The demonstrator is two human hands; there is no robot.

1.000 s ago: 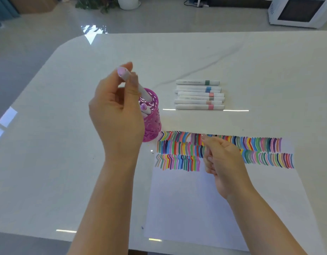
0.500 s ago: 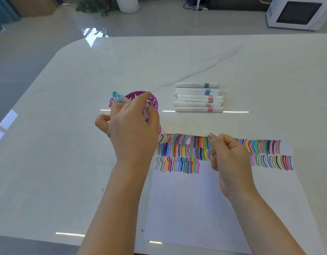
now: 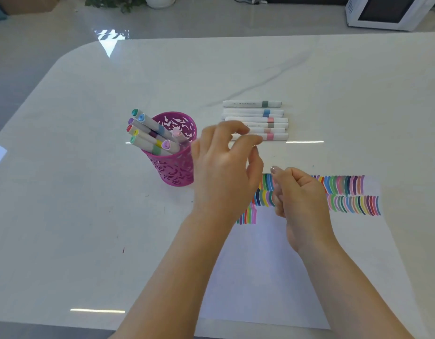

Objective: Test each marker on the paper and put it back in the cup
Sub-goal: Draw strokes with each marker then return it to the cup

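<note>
Carrying everything is the glossy white marble-veined desk [image 3: 89, 216], and on its near right side lies the white sheet of paper [image 3: 272, 277], unmoved over the last second. The paper's far edge is filled with two full rows of short coloured test strokes [image 3: 346, 192], and a third row is barely begun. The change is in the left hand [image 3: 223, 172]. A second ago it held a white marker with a pale lilac cap above the cup, and half a second ago it was down at the rim. Now it has swung right, its grip loosely open with curved fingers holding nothing, fingertips over the near end of the loose markers; whether they touch one I cannot tell. The right hand [image 3: 302, 204] has hardly moved, hovering over the strokes with its grip curled into a fist and nothing visible inside. The pink perforated metal cup [image 3: 177, 170] stands upright just left of the paper, holding a bundle of white colour-capped markers [image 3: 148, 137] that lean out to the left, the returned one presumably among them. Behind the paper, a row of white-barrelled markers [image 3: 265, 118] lies side by side on the desk. I judge one test cycle complete, and the next step would be picking a marker from that row.
</note>
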